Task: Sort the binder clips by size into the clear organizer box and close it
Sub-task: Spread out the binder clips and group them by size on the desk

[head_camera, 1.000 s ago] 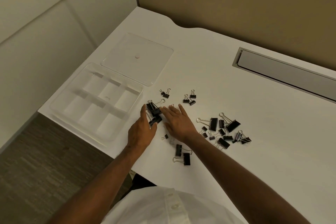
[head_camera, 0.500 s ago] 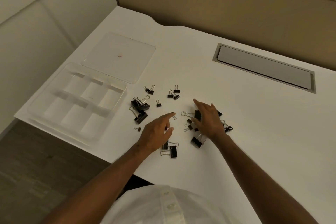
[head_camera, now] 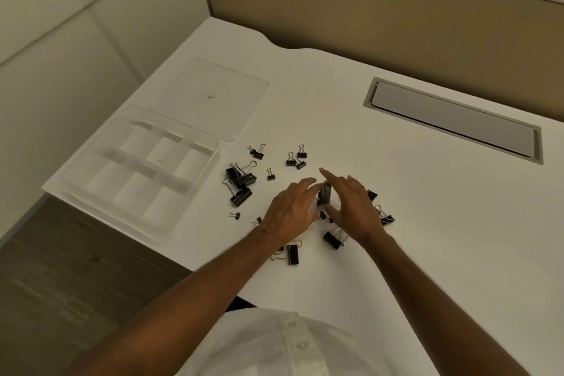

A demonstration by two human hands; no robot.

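Both hands meet over one large binder clip point(head_camera: 324, 194) mid-desk: your left hand point(head_camera: 291, 213) pinches it, right hand point(head_camera: 354, 206) spread loose. Light, rigid steel; grasp the black body, since wire handles swing.

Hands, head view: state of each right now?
Left hand: fingers on a large binder clip, grip cannot be told.
Right hand: fingers extended over the same clip, grip cannot be told.
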